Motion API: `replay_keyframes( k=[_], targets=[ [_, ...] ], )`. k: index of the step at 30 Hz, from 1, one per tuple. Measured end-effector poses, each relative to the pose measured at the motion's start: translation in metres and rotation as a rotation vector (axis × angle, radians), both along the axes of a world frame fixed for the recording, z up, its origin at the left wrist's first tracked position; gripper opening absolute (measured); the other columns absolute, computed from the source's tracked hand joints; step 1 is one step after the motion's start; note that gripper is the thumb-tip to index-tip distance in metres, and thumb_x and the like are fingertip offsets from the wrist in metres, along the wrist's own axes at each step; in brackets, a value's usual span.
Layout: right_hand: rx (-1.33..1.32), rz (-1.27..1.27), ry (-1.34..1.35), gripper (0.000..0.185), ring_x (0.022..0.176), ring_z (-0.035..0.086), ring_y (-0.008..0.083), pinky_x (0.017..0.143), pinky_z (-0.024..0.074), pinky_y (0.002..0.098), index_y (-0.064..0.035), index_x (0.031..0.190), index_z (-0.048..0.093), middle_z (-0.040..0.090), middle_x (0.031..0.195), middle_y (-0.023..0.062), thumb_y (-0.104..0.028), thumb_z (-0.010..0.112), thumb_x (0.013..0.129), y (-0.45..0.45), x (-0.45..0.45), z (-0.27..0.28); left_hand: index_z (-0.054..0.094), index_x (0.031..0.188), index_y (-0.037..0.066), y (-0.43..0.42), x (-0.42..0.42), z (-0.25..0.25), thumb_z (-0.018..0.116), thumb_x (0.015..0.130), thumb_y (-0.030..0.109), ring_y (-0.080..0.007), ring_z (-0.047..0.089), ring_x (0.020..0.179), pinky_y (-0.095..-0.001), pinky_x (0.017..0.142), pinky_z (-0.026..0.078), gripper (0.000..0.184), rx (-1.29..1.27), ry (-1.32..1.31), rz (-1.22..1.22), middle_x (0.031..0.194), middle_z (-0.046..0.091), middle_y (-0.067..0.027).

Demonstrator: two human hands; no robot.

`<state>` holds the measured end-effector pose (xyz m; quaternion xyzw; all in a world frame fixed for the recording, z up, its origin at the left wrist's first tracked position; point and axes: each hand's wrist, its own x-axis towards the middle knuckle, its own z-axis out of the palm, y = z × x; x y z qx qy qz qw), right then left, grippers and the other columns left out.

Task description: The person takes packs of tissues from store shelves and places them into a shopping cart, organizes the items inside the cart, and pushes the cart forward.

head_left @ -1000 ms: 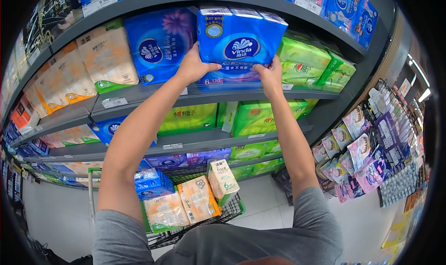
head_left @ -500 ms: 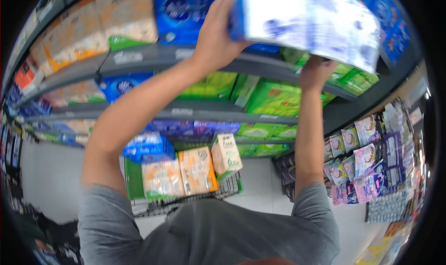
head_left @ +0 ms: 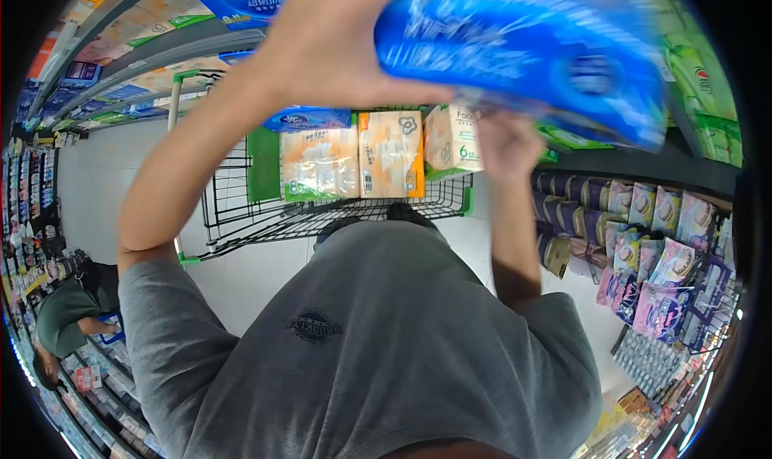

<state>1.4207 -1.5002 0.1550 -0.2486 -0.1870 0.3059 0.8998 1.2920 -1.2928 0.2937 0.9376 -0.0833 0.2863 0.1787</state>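
Observation:
A blue plastic-wrapped tissue pack, blurred by motion, is held up close to the camera. My left hand grips its left end, thumb along the lower edge. Under its lower edge is my right hand, blurred, with the fingers pressed to the pack. Below and behind the pack stands a shopping cart. In it are an orange-and-white pack with a green base, an orange-edged pack, a beige Face box and a blue pack, partly hidden behind my left forearm.
Store shelves with tissue packs run across the top left. Green packs fill the shelf at the upper right. Hanging pink and purple packets line the right side. Another person bends over at the far left.
The blue pack has left the shelf in both hands and is now closer to the camera, tipped over. The view has swung down, showing more of the cart and floor.

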Motion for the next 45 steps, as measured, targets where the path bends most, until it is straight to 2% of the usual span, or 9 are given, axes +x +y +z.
replay_keyframes(
  k=[1,3,8,14,25,34,36,38,45],
  targets=[
    [-0.105,-0.005,0.159,0.048,0.103,0.054,0.0286,0.094,0.0380,0.0482,-0.0112,0.116,0.054,0.059,0.109,0.0094,-0.009,0.055,0.068,0.003,-0.022,-0.027,0.044,0.127,0.006,0.003,0.000,-0.028,0.082,0.055,0.035,-0.0357,0.053,0.103,-0.0406,0.085,0.045,0.087,0.020,0.035,-0.010,0.114,0.054,-0.0174],
    [-0.086,0.247,0.467,0.048,0.105,0.054,0.0286,0.091,0.0424,0.0445,-0.0043,0.116,0.050,0.058,0.111,0.0117,-0.006,0.057,0.069,-0.010,-0.038,-0.134,0.042,0.129,0.004,0.007,-0.003,-0.090,0.081,0.056,0.035,-0.0354,0.052,0.105,-0.0422,0.086,0.045,0.088,-0.013,0.178,-0.015,0.115,0.053,-0.0188],
    [-0.431,0.325,0.857,0.041,0.106,0.052,0.0275,0.094,0.0421,0.0412,-0.0036,0.110,0.052,0.058,0.110,0.0107,0.002,0.055,0.070,-0.011,-0.088,-0.223,0.038,0.131,0.005,0.004,-0.009,-0.204,0.080,0.054,0.034,-0.0362,0.050,0.104,-0.0431,0.090,0.042,0.093,-0.088,0.501,-0.072,0.115,0.050,-0.0188],
    [-0.598,0.231,0.859,0.026,0.108,0.050,0.0314,0.101,0.0380,0.0430,0.0014,0.105,0.050,0.054,0.112,0.0156,0.002,0.049,0.079,0.021,-0.086,-0.303,0.034,0.133,0.007,0.015,0.020,-0.255,0.080,0.053,0.030,-0.0359,0.048,0.106,-0.0431,0.092,0.041,0.095,0.050,0.620,-0.141,0.117,0.046,-0.0183],
    [-0.702,0.176,0.760,0.038,0.106,0.048,0.0346,0.095,0.0396,0.0421,-0.0044,0.116,0.048,0.041,0.122,0.0223,-0.018,0.057,0.082,0.071,-0.025,-0.262,0.023,0.140,0.008,0.010,0.033,-0.320,0.071,0.069,0.018,-0.0410,0.021,0.133,-0.0564,0.106,0.019,0.087,0.158,0.572,0.368,0.141,0.023,-0.0256],
    [-1.077,-0.003,0.721,0.052,0.096,0.052,0.0316,0.088,0.0410,0.0394,-0.0054,0.116,0.049,0.051,0.115,0.0132,-0.021,0.071,0.071,0.064,-0.021,-0.273,0.025,0.140,0.015,0.027,0.025,-0.309,0.072,0.065,0.016,-0.0381,0.021,0.134,-0.0556,0.104,0.025,0.089,0.090,0.614,0.417,0.143,0.023,-0.0200],
    [-1.183,-0.054,0.551,0.053,0.096,0.053,0.0289,0.087,0.0424,0.0380,-0.0020,0.116,0.049,0.053,0.113,0.0137,-0.021,0.070,0.072,0.057,-0.024,-0.266,0.024,0.141,0.018,0.039,0.037,-0.309,0.075,0.063,0.017,-0.0375,0.021,0.134,-0.0548,0.104,0.027,0.093,0.097,0.698,0.434,0.145,0.022,-0.0183],
    [-1.478,-0.555,-0.232,0.051,0.099,0.054,0.0237,0.083,0.0442,0.0342,0.0027,0.113,0.050,0.056,0.110,0.0156,-0.024,0.069,0.074,0.051,-0.026,-0.243,0.020,0.142,0.021,0.048,0.048,-0.309,0.078,0.060,0.020,-0.0363,0.021,0.135,-0.0551,0.104,0.028,0.100,0.086,0.874,0.493,0.146,0.021,-0.0164],
    [-1.342,-0.297,-0.020,0.066,0.087,0.060,0.0202,0.079,0.0461,0.0301,0.0076,0.108,0.050,0.064,0.092,0.0146,-0.040,0.075,0.070,0.053,0.014,-0.177,0.021,0.142,0.016,0.062,0.067,-0.297,0.081,0.051,0.021,-0.0385,0.028,0.129,-0.0455,0.100,0.038,0.109,0.081,1.088,0.377,0.139,0.030,-0.0168]
  ],
)
